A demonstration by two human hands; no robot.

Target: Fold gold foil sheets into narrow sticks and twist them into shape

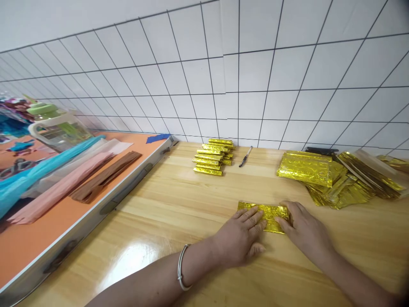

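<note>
On the table, pressing gold foil with open left hand, clamping its right end in right hand, with far narrow rolls seemingly done, far-right flat sheets seemingly pending.

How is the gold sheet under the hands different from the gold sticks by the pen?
The gold sheet is flat and wide; the gold sticks are narrow. The left hand and right hand touch the sheet; neither touches the sticks. The sticks are piled up; the sheet lies apart from them. Both are shiny gold, on the wooden table.
</note>
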